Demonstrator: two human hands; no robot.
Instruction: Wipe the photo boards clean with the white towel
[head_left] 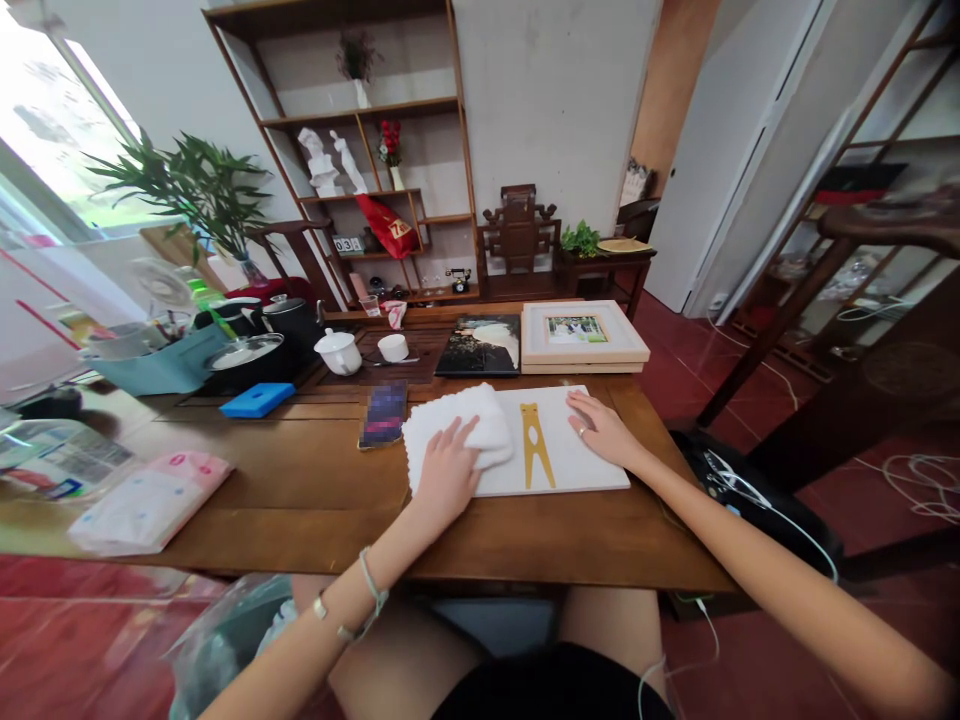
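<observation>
A white board with a yellow clip-shaped figure on it lies flat on the wooden table in front of me. A white cloth is spread over the board's left part. My left hand presses down on the cloth, fingers lying flat and together. My right hand rests flat on the board's right edge, fingers stretched out, a ring on one finger.
Behind the board lie a dark picture and a stacked white picture frame. A phone, a blue box, white tea cups and pots stand to the left. A pink packet lies near the left edge.
</observation>
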